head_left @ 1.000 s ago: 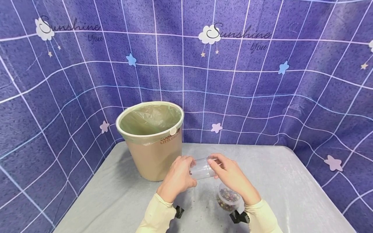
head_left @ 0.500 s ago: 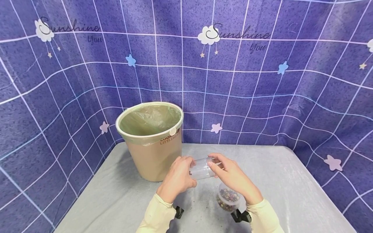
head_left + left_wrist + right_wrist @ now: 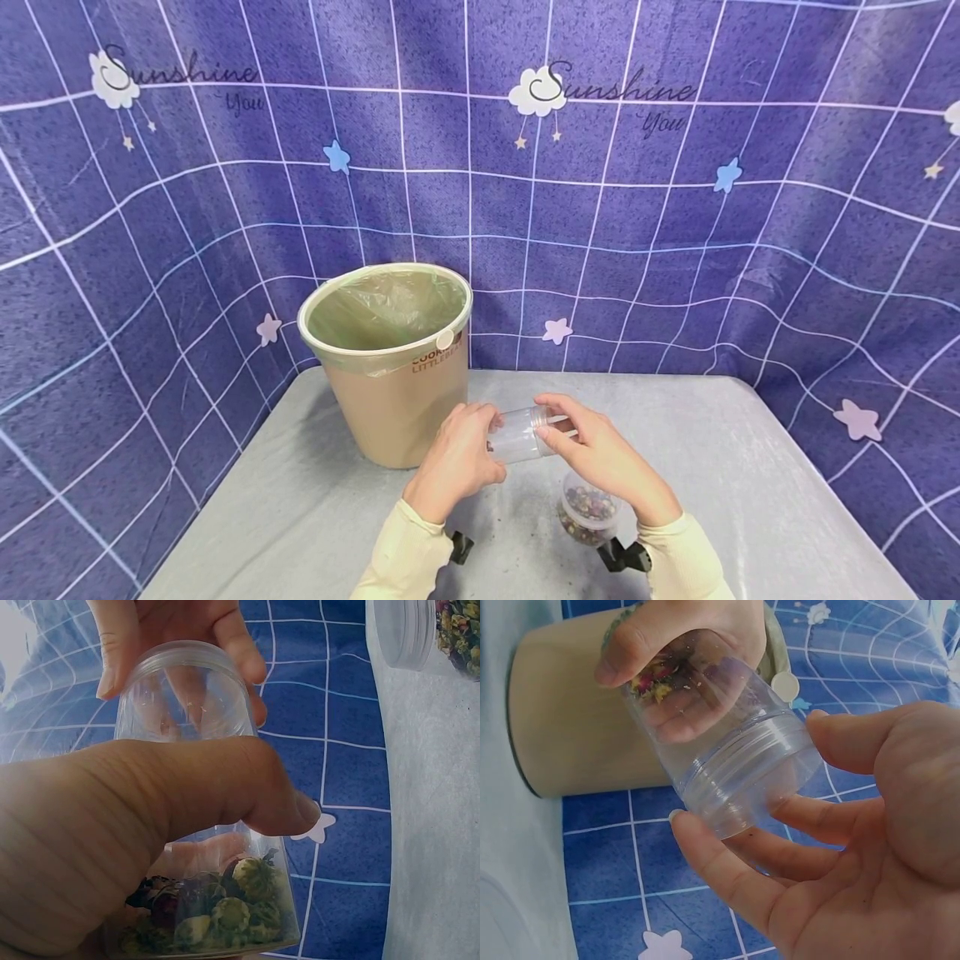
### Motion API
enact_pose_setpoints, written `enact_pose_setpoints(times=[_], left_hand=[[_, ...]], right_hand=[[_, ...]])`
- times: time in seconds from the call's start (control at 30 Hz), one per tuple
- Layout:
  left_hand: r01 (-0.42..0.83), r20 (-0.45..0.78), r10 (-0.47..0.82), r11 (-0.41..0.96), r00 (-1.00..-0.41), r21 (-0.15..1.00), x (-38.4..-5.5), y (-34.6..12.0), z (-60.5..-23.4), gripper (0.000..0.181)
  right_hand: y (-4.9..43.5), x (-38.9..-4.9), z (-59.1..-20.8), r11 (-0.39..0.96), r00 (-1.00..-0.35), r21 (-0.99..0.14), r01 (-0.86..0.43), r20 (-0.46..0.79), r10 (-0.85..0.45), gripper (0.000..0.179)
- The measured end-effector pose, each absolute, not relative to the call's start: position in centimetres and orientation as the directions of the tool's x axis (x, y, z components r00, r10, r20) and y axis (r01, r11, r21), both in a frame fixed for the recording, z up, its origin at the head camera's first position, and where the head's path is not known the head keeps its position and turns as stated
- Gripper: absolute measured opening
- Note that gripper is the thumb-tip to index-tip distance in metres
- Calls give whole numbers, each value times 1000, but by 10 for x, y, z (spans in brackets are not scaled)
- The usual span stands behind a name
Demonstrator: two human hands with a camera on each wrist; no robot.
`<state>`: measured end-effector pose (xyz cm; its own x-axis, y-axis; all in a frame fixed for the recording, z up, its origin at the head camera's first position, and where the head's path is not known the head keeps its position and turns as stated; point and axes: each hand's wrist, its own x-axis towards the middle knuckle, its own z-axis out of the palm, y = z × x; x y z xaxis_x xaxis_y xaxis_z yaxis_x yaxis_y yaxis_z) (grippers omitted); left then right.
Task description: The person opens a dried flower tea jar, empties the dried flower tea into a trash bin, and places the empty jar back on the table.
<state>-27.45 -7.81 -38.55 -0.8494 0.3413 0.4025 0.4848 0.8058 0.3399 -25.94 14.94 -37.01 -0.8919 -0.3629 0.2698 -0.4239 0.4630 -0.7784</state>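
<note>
Above the table, my left hand (image 3: 453,458) grips a clear plastic jar (image 3: 513,435) by its base end; the jar lies tilted on its side in the head view. Dried flowers (image 3: 231,913) gather at its bottom, partly covered by that hand. Around the clear screw lid (image 3: 754,776) at the other end curl the thumb and fingers of my right hand (image 3: 600,454), with a gap between palm and lid in the right wrist view. A second clear jar (image 3: 587,510), holding dried flowers, is on the table below the right wrist.
A beige trash bin (image 3: 401,408) with a green plastic liner stands at the back left of the grey table (image 3: 712,467). Small dark crumbs dot the tabletop near the second jar. Blue grid-patterned cloth (image 3: 600,208) hangs behind.
My right hand has shifted slightly right and turned a little at the lid, showing more of the lid's rim. The left hand and the jar stay nearly still.
</note>
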Motion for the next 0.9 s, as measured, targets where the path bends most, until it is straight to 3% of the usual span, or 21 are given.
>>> enact_pose_setpoints(times=[0.9], left_hand=[[480, 398, 337, 805, -853, 348, -274, -78, -386, 49]], right_hand=[[151, -260, -372, 362, -841, -788, -499, 339, -422, 44]])
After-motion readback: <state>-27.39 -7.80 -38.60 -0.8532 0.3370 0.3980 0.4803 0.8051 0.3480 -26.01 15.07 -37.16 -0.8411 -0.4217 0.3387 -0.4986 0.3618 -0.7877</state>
